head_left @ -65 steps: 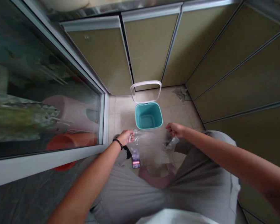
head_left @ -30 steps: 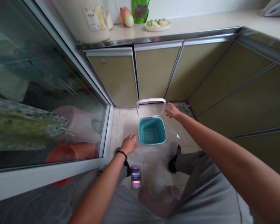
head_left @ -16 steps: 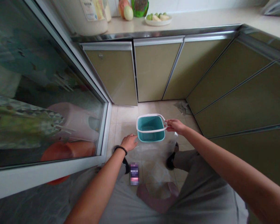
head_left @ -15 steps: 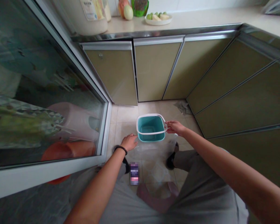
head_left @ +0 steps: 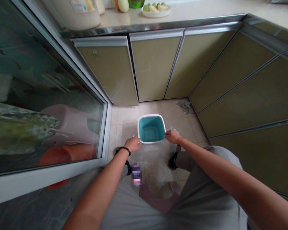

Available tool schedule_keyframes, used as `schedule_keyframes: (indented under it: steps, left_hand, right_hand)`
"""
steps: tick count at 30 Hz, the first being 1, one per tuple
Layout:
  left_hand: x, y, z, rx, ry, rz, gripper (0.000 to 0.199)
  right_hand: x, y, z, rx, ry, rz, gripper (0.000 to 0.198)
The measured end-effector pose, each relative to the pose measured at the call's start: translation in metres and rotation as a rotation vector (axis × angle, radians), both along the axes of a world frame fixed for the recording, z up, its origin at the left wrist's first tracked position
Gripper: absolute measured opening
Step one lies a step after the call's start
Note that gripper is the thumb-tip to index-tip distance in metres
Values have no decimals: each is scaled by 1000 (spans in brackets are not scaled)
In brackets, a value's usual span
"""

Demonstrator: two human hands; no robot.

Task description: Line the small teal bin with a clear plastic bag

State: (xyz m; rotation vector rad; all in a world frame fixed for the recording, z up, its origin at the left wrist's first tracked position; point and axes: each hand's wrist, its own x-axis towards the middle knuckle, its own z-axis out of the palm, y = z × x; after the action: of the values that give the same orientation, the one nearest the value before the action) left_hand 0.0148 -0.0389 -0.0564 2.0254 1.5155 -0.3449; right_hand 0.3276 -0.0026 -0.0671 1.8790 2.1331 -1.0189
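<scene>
A teal rectangular bin [head_left: 151, 126] stands on the floor between my feet, its inside facing up. A white ring [head_left: 150, 114] lies around its top edge. At the ring's near left corner is my left hand [head_left: 133, 144], wearing a dark beaded bracelet [head_left: 127, 149], its fingers closed on the edge. My right hand [head_left: 173, 136] pinches the ring at the near right corner. Part of a clear, shiny item [head_left: 175, 130] shows behind the right hand; its kind is unclear.
Cabinet doors [head_left: 156, 64] stand ahead and to the right, beneath a counter with a plate of fruit [head_left: 156, 12]. A framed glass door [head_left: 106, 127] is on the left. A grey cloth [head_left: 185, 106] lies in the floor corner. A pink curved object [head_left: 159, 198] is below me.
The white ring, tilted and partly off the bin before, now sits level around its top. My right hand has moved closer in and closed on the corner; my left hand now touches the edge.
</scene>
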Motion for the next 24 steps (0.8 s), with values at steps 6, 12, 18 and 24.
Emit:
schedule_keyframes:
  steps: [6,12,18,24]
  left_hand:
    - [1,13,22,27,-181,188,21]
    - [-4,34,113,208,-871,434,60]
    - [-11,-20,253,120,-1328,217,81]
    - [10,34,289,-145,-1255,50,86]
  right_hand:
    - [11,4,44,-4,190,-15,29]
    - [26,4,111,193,670,-337,58]
    - [20,-33,245,374,1129,-148,68]
    - [-9,-14,299,101,1232,84,80]
